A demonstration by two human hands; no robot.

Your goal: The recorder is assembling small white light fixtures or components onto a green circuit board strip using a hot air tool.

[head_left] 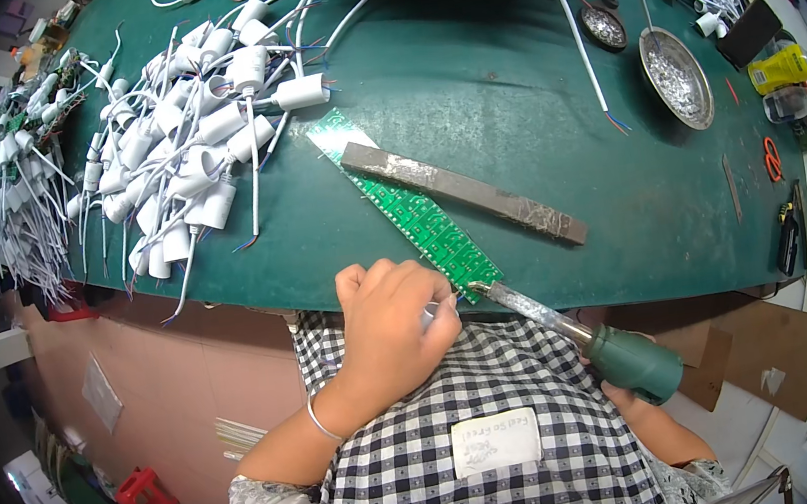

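Note:
My left hand (390, 326) is closed at the table's front edge, pinching a thin wire end close to the green circuit board strip (426, 231). A bit of a whitish part (428, 315) shows between its fingers; the palm hides the rest. My right hand (625, 394), mostly behind the handle, grips a soldering iron (628, 357) with a green handle and a metal shaft. The iron's bent tip meets the near end of the strip, right beside my left fingertips. Across the strip lies a heavy grey metal bar (467, 194).
White lamp holders with wires (196, 162) are heaped at left, with another bundle (14, 199) beyond. At right stand a metal bowl (677, 82) of silvery bits and a smaller dish (603, 26). Orange-handled scissors (772, 158), a yellow bottle (779, 68) and more holders lie farther right.

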